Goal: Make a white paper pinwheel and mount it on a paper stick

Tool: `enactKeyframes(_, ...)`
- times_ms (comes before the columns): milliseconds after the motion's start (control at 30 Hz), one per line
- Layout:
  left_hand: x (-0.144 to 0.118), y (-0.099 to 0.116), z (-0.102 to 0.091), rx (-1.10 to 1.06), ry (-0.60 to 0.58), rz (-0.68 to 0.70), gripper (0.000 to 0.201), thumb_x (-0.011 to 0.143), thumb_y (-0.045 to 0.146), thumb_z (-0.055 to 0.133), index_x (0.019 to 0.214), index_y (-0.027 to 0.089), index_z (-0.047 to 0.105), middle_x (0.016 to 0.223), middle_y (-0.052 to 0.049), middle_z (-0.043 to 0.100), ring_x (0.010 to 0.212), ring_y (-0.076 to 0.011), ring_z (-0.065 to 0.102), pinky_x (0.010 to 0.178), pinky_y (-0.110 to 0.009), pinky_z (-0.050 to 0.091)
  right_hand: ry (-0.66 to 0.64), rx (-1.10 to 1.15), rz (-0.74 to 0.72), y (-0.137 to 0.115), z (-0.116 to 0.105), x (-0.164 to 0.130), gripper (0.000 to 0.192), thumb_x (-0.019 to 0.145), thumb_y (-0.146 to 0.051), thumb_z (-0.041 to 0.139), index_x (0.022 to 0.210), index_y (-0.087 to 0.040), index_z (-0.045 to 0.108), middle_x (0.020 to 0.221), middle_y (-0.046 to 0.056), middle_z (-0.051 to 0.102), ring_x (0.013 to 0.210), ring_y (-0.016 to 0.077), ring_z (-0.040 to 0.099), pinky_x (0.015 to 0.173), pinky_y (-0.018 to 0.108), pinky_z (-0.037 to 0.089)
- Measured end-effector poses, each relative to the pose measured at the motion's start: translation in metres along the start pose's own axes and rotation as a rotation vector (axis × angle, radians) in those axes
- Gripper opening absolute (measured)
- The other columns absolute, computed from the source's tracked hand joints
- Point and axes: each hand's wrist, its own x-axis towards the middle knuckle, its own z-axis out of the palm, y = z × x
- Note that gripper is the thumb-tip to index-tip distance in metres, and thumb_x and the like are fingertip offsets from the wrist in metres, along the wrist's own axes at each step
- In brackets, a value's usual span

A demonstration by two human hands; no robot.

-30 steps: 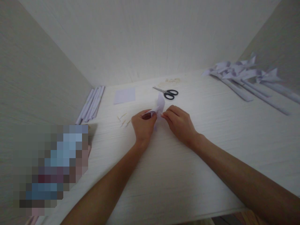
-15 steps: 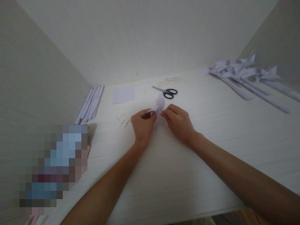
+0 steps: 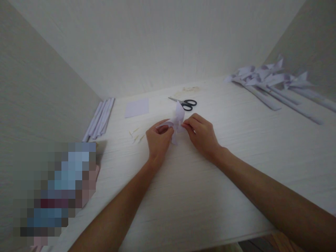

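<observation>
Pinching folded paper [image 3: 180,112] between left hand [image 3: 159,140] and right hand [image 3: 201,132], above streaked white table [image 3: 189,199] amid pale walls [image 3: 157,42].

My left hand [image 3: 159,141] grips curled white paper [image 3: 179,112] over the desk [image 3: 178,203], my right hand [image 3: 201,133] pinched close beside it. Black-handled scissors [image 3: 185,102] lie just beyond; paper pinwheels [image 3: 254,80] rest at right, a flat sheet [image 3: 137,108] at left.

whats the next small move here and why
Probably ease the right hand gently in toward the middle of the curled paper: the left hand pinches that paper, and the right hand's fingertips are pinched together at its right side. Whether they hold anything is too small to tell.
</observation>
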Motion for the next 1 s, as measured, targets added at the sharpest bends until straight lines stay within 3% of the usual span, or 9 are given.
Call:
enactKeyframes(400, 0.0015, -0.0037, -0.0024, 0.012, -0.055, -0.019, 0.035, 0.056, 0.012, 0.052, 0.090, 0.010, 0.061, 0.053, 0.004, 0.054, 0.047, -0.0059, 0.048, 0.049, -0.019, 0.041, 0.003, 0.028, 0.021, 0.0007, -0.0033, 0.0000, 0.015, 0.079, -0.017, 0.045, 0.069, -0.015, 0.055, 0.070, 0.005, 0.052, 0.067, 0.0138, 0.048, 0.061, 0.026, 0.038)
enactKeyframes(1000, 0.0013, -0.0013, -0.0025, 0.103, 0.007, -0.015, 0.035, 0.053, 0.017, 0.061, 0.088, 0.011, 0.061, 0.053, 0.002, 0.058, 0.048, -0.0081, 0.053, 0.047, -0.019, 0.041, -0.043, -0.021, -0.015, -0.0023, -0.0035, 0.0004, 0.018, 0.080, -0.019, 0.044, 0.067, -0.016, 0.055, 0.070, 0.005, 0.053, 0.066, 0.0140, 0.048, 0.060, 0.026, 0.039)
